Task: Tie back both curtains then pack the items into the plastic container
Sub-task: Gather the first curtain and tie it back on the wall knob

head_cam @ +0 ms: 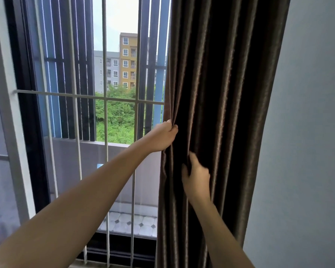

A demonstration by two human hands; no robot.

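The brown curtain hangs gathered in folds on the right of the window, against the wall; the left hand grips its near edge, fingers curled round the cloth; lower, the right hand pinches a fold, fingers bent into it.

Hands seemingly grip curtain.
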